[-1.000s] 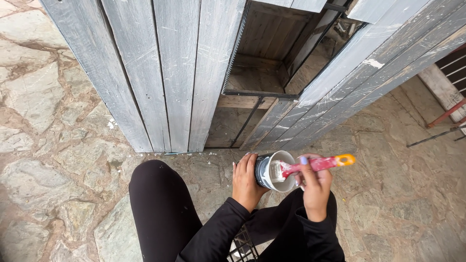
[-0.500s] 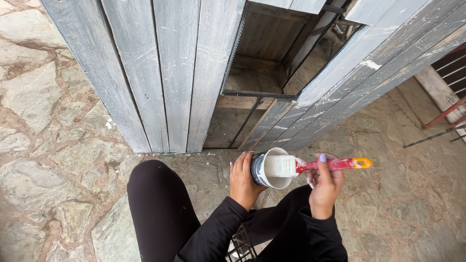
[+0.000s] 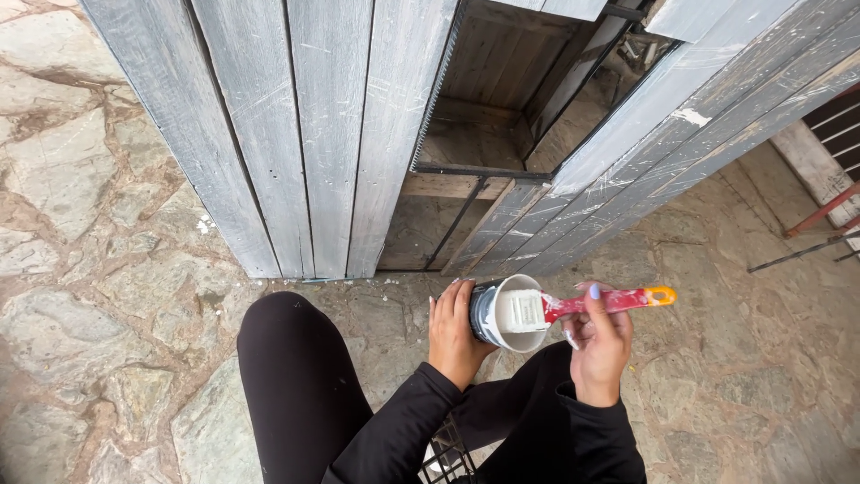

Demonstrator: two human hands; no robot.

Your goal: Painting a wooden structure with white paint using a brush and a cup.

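My left hand [image 3: 455, 330] wraps around a small paint can [image 3: 502, 313], tilted so its white-coated mouth faces right. My right hand [image 3: 598, 339] grips a paintbrush [image 3: 591, 303] by its red handle with an orange tip. The brush's white, paint-loaded bristles rest across the can's open mouth. Both hands hover above my knees in black trousers, just in front of a grey wooden structure.
Grey weathered planks [image 3: 296, 134] stand ahead, with an open hatch [image 3: 502, 116] showing a dark wooden interior. A grey plank door [image 3: 681, 134] leans open to the right. Stone paving [image 3: 98, 269] covers the ground. Red metal bars [image 3: 820, 215] lie at the far right.
The brush has swung from angled over the can to lying level across its mouth, and the can has tipped further toward the right hand.
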